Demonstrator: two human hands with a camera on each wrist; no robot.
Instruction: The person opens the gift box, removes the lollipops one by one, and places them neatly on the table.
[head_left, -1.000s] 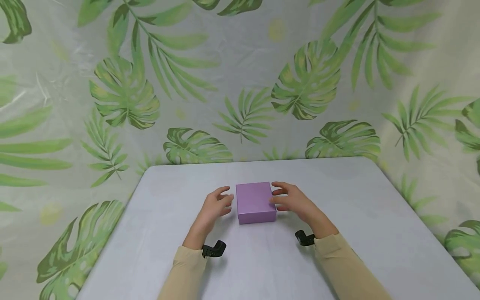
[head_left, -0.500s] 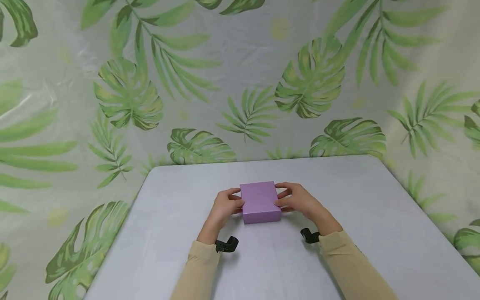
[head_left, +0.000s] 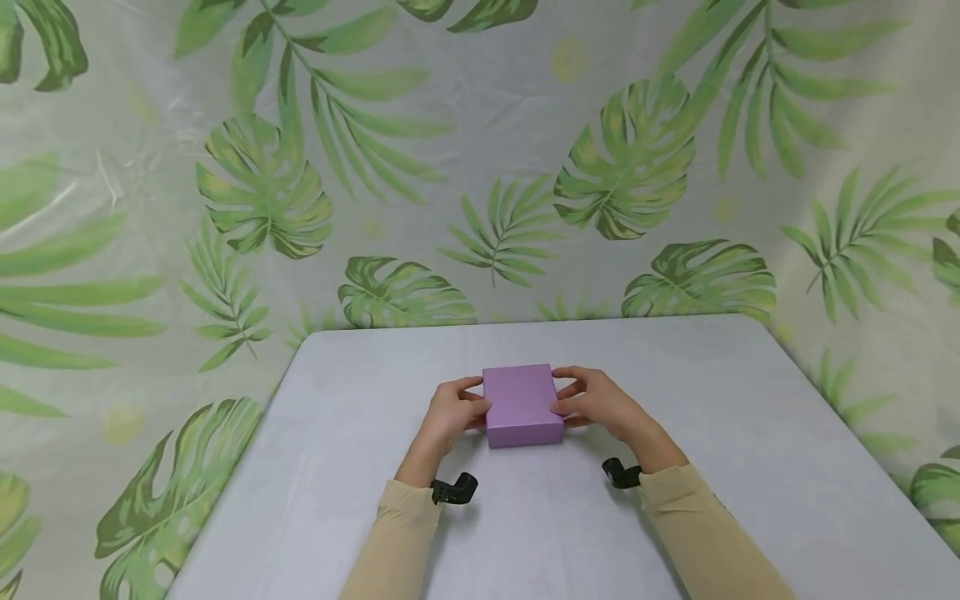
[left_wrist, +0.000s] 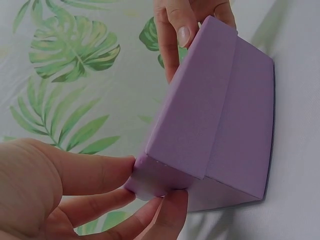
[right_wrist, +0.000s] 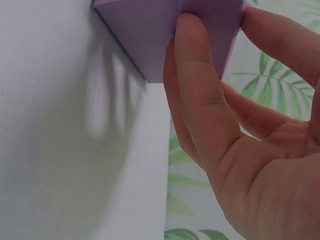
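Left hand (head_left: pixel 448 414) and right hand (head_left: pixel 602 405) grip the box (left_wrist: pixel 245 120) at its lid (head_left: pixel 519 396) from opposite sides, likely for balance.

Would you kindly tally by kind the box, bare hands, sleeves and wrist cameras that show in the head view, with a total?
Purple lidded box: 1
Bare hands, left hand and right hand: 2
Beige sleeves: 2
Black wrist cameras: 2
Total: 7
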